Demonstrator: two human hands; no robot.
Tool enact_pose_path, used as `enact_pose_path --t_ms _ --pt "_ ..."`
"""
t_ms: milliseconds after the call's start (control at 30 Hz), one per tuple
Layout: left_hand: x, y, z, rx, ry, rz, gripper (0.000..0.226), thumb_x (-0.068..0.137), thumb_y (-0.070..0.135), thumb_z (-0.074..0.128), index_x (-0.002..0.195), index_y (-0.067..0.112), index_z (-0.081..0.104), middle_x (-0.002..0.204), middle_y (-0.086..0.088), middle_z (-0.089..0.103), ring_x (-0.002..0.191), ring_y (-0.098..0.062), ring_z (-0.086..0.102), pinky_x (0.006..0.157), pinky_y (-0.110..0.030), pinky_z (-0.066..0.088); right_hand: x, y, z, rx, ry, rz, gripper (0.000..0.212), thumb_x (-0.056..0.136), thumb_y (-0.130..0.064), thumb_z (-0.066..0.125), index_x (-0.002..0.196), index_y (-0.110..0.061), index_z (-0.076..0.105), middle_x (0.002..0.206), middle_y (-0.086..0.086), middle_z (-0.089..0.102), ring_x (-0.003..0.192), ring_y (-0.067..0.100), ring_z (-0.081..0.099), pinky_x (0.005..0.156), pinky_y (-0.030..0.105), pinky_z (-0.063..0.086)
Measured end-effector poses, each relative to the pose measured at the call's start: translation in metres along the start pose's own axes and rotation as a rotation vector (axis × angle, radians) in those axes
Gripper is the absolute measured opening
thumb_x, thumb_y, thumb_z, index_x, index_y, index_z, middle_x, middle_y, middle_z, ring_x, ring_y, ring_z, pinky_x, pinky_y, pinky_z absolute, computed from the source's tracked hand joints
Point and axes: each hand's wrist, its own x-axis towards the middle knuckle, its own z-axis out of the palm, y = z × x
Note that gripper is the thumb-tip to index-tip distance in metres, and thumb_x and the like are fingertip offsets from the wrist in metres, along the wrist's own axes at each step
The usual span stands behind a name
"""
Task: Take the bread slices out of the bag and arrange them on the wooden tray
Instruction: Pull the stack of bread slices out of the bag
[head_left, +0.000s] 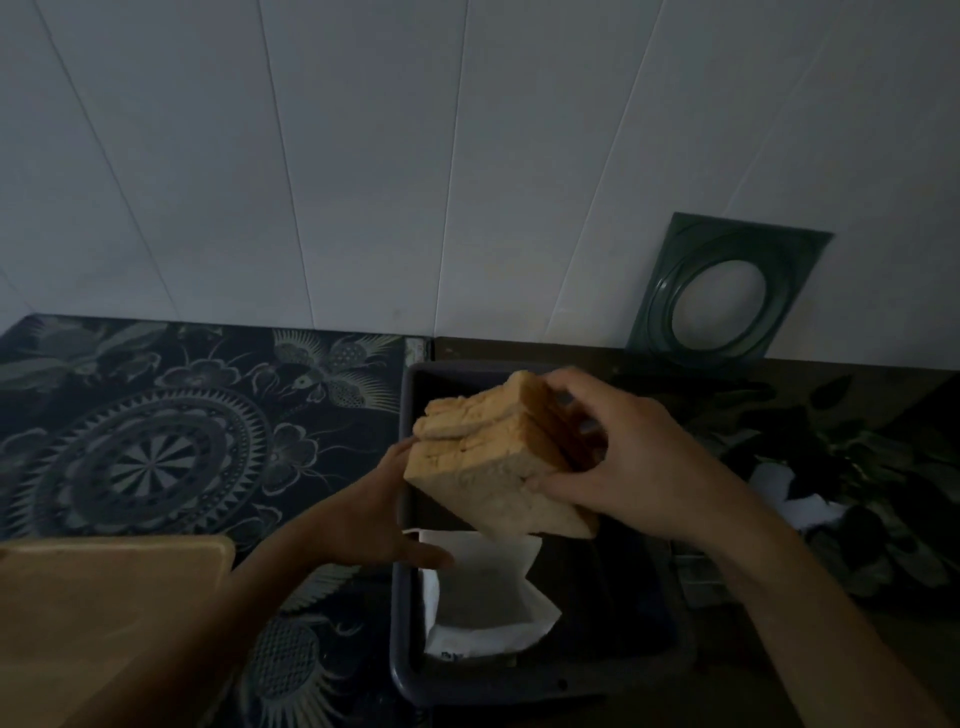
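Observation:
A stack of several bread slices (483, 457) hangs tilted in the air above a dark bin. My right hand (623, 447) grips the stack from its right side. My left hand (384, 514) rests against the stack's lower left edge with its fingers spread; whether it grips is unclear. Below them the white bag (488, 613) lies open and looks empty inside the dark grey plastic bin (410, 670). The wooden tray (104, 613) sits bare at the lower left.
A dark patterned cloth (156, 441) covers the counter on the left. A green square frame with a round hole (727, 291) leans on the white panelled wall. Dark leafy shapes and a white scrap (800, 499) lie to the right.

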Motion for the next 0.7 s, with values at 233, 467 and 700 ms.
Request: enact_pose_path --t_ms 233,467,700 --pt "-0.025 0.031 -0.036 -0.461 0.116 0.129 0.062 0.07 0.005 0.087 0.125 0.016 0.06 0.124 0.004 0.07 0.12 -0.014 0.064 0.099 -0.025 0.053 0.013 -0.016 0.002 0.299 -0.002 0.029 0.066 0.071 -0.039 0.091 0.124 -0.054 0.056 0.113 -0.02 0.067 0.109 0.004 0.065 0.087 0.04 0.062" --pt "-0.051 0.028 -0.052 -0.506 0.149 0.132 0.042 0.077 0.003 0.082 0.116 0.009 0.068 0.115 -0.009 0.074 0.112 -0.023 0.069 0.091 -0.025 0.055 0.024 -0.013 0.024 0.644 -0.088 0.134 0.065 0.069 -0.024 0.095 0.122 -0.047 0.064 0.109 -0.009 0.074 0.101 0.011 0.074 0.074 0.033 0.065" --pt "-0.075 0.021 -0.051 -0.536 0.13 0.019 0.043 0.083 0.007 0.079 0.123 0.015 0.068 0.123 -0.008 0.072 0.115 -0.023 0.068 0.092 -0.026 0.056 0.039 0.002 0.058 0.814 -0.211 0.242 0.063 0.067 -0.024 0.096 0.123 -0.035 0.067 0.119 0.001 0.074 0.099 0.013 0.076 0.076 0.031 0.064"
